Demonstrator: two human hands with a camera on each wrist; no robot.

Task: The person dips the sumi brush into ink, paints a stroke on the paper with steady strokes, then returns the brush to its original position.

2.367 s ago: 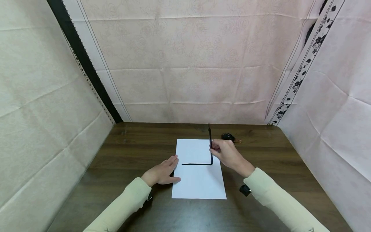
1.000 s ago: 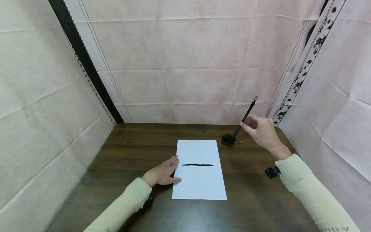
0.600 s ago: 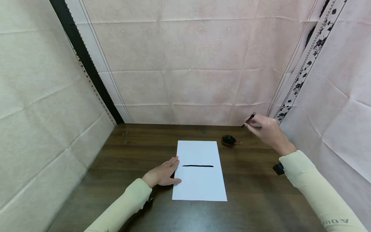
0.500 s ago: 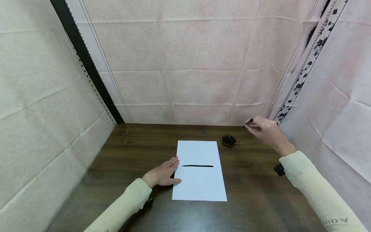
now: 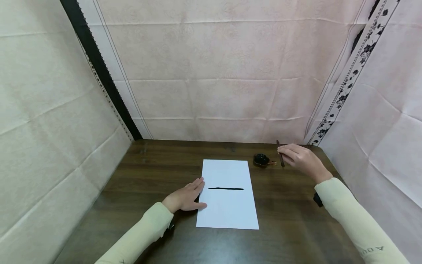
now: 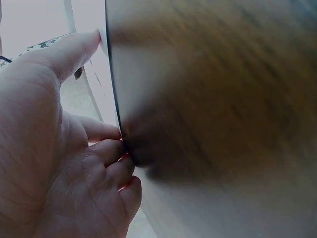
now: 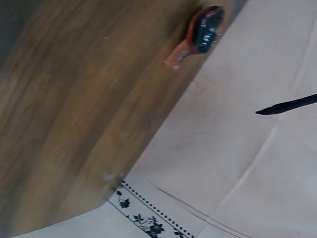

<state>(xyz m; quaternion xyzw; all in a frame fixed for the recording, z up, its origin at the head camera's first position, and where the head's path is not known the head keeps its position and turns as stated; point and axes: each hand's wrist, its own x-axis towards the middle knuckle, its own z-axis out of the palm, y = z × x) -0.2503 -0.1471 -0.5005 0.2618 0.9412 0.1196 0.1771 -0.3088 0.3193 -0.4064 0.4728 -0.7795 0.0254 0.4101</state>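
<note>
My left hand [image 5: 186, 196] lies with straight fingers on the left edge of a white sheet of paper [image 5: 227, 212]. A single black horizontal stroke [image 5: 225, 189] crosses the sheet. My right hand [image 5: 303, 161] pinches a dark writing brush [image 5: 281, 159] near the table's back right. Its pointed dark bristle tip [image 7: 272, 109] shows against the back cloth in the right wrist view, where the hand itself is not seen. Just left of the brush stands a small ink dish [image 5: 261, 160] with black ink and a short brown handle, apart from hand and brush.
The brown wooden table [image 5: 158, 165] ends at a pale cloth [image 5: 211, 73] hanging behind it. More cloth hangs on the left [image 5: 49, 128] and right [image 5: 379, 121] sides. Floral trim [image 5: 343, 97] runs down the right corner.
The right hand has carried the brush from the paper to the ink dish, then lifted it off to the right. The brush has since turned in the fingers. The left hand has stayed put.
</note>
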